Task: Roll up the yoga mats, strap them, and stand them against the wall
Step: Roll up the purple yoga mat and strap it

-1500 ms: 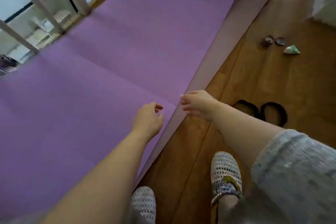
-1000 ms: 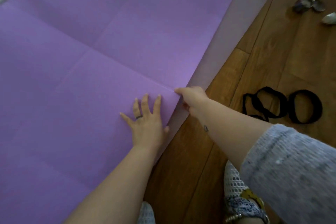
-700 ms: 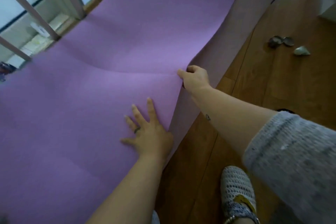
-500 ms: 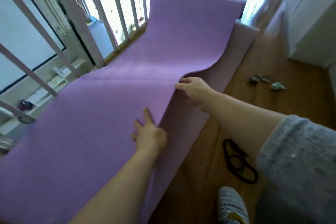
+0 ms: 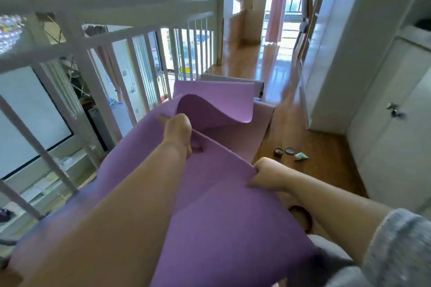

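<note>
Lengthwise away from the person, purple mat [image 5: 221, 228], both hands [image 5: 178, 133] [image 5: 265, 173] clenched on it.

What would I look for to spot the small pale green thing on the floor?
Start at the wooden floor to the right of the purple mat, between the mat and the white cupboard door. Three small things lie there in a row, just beyond the right hand. The pale green one is farthest right and pointed, while the two small things beside it are dark and round.
</note>
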The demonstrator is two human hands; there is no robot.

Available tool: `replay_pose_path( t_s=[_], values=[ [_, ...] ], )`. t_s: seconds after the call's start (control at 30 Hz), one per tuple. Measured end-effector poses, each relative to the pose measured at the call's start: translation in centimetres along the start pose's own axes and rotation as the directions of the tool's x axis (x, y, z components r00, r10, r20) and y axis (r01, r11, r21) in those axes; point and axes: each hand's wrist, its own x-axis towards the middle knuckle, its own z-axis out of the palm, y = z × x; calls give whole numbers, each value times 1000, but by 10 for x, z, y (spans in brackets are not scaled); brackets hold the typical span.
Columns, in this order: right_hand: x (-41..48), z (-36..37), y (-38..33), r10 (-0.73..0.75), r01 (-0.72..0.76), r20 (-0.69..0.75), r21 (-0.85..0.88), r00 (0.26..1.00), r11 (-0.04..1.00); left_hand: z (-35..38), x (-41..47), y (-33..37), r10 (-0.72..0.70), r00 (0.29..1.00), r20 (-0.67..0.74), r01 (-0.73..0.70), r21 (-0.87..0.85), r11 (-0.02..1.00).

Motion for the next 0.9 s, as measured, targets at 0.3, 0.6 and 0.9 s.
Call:
replay_pose_path(
  t_s=[0.3,0.6,0.9],
  values=[
    [-91,-169,-33,-76,30,-795,-73,602,997,38,-102,113,209,963,171,-159,-270,950],
    [-160,-210,-73,-381,202,-907,-344,182,917,3,-156,146,416,896,-158,-326,404,855],
    [-169,-88,-41,-627,440,-727,-483,280,757,-93,-155,37,13,869,494,-488,861,-145]
  ],
)
